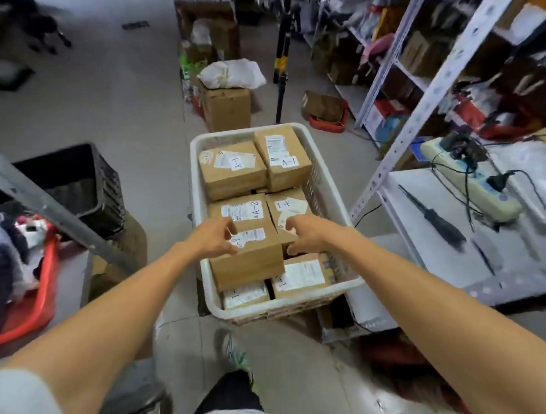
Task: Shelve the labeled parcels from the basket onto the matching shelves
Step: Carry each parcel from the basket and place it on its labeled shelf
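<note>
A white plastic basket (202, 147) stands on the floor in front of me, filled with several brown cardboard parcels carrying white labels such as A-1 and A-2. One parcel (250, 256) lies on top of the near pile, tilted. My left hand (214, 235) grips its left edge with curled fingers over a label. My right hand (302, 233) curls round its right edge, next to an A-1 parcel (289, 207). Two more A-1 parcels (232, 170) sit at the basket's far end.
White metal shelving (433, 88) packed with goods rises on the right, with a low white shelf (421, 219) holding a power strip and tools. A black crate (76, 179) and a red tub (39, 303) of clothes stand left. Cardboard boxes (227, 107) and a tripod (282, 66) lie beyond.
</note>
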